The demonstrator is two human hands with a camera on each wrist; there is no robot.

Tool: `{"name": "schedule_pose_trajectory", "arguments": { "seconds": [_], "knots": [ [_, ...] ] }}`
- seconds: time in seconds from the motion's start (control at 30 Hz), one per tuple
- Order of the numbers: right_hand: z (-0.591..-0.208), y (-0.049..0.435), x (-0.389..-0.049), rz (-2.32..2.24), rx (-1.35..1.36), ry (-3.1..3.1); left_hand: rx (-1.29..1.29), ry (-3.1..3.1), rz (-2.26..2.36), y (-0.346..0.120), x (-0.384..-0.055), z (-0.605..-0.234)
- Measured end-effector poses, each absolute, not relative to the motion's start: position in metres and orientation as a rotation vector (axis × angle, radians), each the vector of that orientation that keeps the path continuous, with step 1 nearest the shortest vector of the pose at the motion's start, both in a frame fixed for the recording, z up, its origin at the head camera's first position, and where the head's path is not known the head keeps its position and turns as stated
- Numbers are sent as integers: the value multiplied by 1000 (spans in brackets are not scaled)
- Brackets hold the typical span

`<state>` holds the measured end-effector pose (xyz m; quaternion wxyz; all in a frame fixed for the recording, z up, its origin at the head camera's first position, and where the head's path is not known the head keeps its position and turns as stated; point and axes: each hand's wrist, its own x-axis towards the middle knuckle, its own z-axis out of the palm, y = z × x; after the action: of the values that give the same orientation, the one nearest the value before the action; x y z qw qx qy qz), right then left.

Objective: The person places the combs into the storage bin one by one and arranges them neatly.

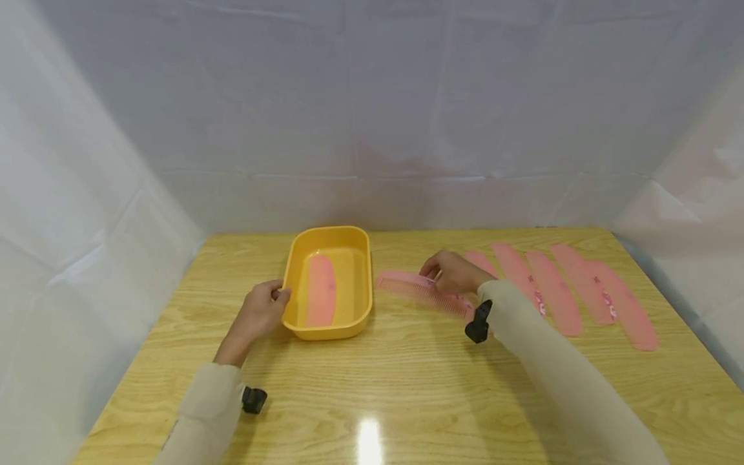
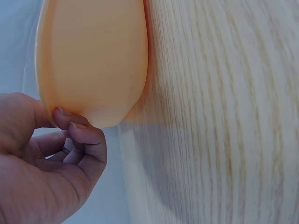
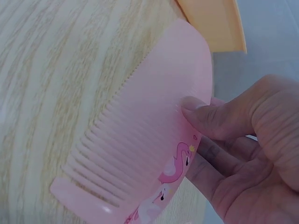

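Note:
My right hand [image 1: 456, 272] pinches a pink comb [image 1: 427, 292] by its curved back, between thumb and fingers. In the right wrist view the comb [image 3: 140, 116] shows its teeth and a printed flamingo pattern near one end. With thumb and curled fingers, my left hand [image 1: 261, 311] grips the left rim of a yellow plastic basin [image 1: 352, 303]. The left wrist view shows the fingertips right at the basin's edge [image 2: 93, 60]. Inside the basin lies another pink comb [image 1: 321, 290], lengthwise on the bottom.
Several pink combs [image 1: 555, 294] lie in a slanted row on the right side of the wooden table [image 1: 349, 387]. White sheeting [image 1: 407, 116] hangs behind the table and along both sides.

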<state>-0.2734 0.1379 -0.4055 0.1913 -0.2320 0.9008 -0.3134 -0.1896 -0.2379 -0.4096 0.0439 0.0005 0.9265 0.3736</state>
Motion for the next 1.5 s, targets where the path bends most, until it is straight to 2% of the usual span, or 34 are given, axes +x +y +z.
{"name": "schedule_pose_trajectory", "arguments": {
  "seconds": [0.33,1.5],
  "knots": [
    [-400,142,-272,-975,-701,2519,0,2835,1129,-238,-188,-408],
    [-377,133,-275,-1388,-406,2454,-33,2821,1119,-236,-188,-406]
  ]
}}
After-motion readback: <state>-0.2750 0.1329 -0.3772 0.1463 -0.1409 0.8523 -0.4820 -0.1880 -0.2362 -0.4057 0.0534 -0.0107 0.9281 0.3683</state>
